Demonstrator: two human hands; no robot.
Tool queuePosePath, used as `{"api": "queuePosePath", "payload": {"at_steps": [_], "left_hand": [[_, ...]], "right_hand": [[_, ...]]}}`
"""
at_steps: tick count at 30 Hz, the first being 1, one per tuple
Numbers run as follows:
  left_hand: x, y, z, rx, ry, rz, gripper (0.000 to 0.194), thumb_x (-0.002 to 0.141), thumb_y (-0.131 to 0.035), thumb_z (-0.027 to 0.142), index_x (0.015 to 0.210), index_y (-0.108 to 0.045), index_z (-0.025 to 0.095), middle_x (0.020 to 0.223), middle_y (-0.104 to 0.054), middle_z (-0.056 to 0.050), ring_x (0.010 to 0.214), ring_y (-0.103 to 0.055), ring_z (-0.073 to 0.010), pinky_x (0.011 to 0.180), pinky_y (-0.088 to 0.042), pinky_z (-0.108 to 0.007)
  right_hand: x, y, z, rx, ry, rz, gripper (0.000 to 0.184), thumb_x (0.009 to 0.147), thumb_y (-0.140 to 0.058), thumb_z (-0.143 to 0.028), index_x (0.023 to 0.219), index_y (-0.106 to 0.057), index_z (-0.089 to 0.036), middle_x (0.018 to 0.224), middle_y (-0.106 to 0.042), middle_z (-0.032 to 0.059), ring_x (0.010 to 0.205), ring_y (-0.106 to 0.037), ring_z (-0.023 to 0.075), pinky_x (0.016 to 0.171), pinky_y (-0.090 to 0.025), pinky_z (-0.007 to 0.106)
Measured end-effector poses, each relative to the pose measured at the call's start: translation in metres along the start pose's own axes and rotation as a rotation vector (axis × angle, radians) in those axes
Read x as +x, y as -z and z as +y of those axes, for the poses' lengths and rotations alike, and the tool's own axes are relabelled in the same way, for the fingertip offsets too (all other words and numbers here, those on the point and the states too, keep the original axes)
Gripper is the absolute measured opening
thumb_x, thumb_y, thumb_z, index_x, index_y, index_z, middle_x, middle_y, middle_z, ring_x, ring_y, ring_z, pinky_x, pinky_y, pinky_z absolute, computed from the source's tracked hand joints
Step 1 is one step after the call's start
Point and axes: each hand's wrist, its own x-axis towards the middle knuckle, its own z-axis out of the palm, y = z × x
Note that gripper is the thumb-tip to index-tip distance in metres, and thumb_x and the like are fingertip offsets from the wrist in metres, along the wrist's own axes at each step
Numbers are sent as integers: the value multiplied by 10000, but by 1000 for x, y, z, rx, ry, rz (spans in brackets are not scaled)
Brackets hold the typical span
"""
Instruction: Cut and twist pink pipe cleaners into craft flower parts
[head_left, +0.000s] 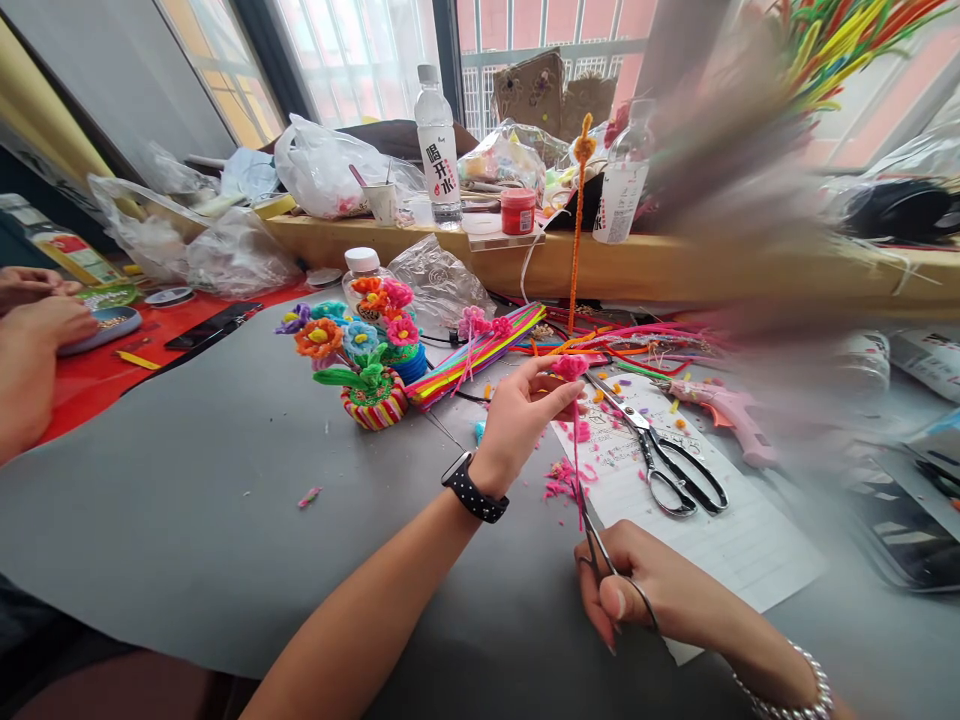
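Note:
My left hand (521,415) pinches the top of a pink pipe-cleaner flower (570,367), whose thin stem hangs down over a sheet of paper (720,540). My right hand (645,590) is closed round the handles of small scissors (596,540), their blades pointing up at the lower end of the stem. Pink fluff scraps (562,480) lie on the paper's left edge. A black dotted watch sits on my left wrist, a bead bracelet on the right.
Large black-handled scissors (667,460) and a pink glue gun (727,410) lie on the paper's far side. A pipe-cleaner flower pot (367,360) and loose pipe cleaners (480,350) stand behind. Another person's hands (34,320) rest at the left. Bottles and bags crowd the wooden shelf (675,270).

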Motion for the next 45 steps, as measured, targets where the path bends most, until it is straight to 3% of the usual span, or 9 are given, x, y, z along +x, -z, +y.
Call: {"api": "queuePosePath", "payload": {"at_steps": [13, 32, 45], "left_hand": [[1, 2, -2, -12, -27, 53, 394, 644, -644, 262, 993, -503, 148, 707, -616, -12, 602, -596, -115, 608, -485, -257], [2, 5, 1, -57, -54, 84, 327, 656, -633, 270, 944, -521, 162, 710, -615, -1, 597, -593, -107, 626, -493, -260], [2, 4, 7, -87, -23, 102, 339, 662, -628, 237, 970, -513, 155, 724, -632, -13, 619, -612, -123, 626, -496, -258]], "right_hand": [[2, -2, -3, 123, -40, 84, 658, 635, -364, -735, 368, -452, -140, 389, -334, -37, 397, -333, 68, 402, -204, 227], [3, -3, -5, 106, -103, 155, 661, 622, -395, -733, 306, -413, -153, 328, -330, -29, 352, -322, 62, 372, -229, 210], [4, -2, 2, 47, -84, 167, 708, 691, -287, -723, 289, -427, -157, 305, -291, -29, 348, -321, 66, 378, -252, 209]]}}
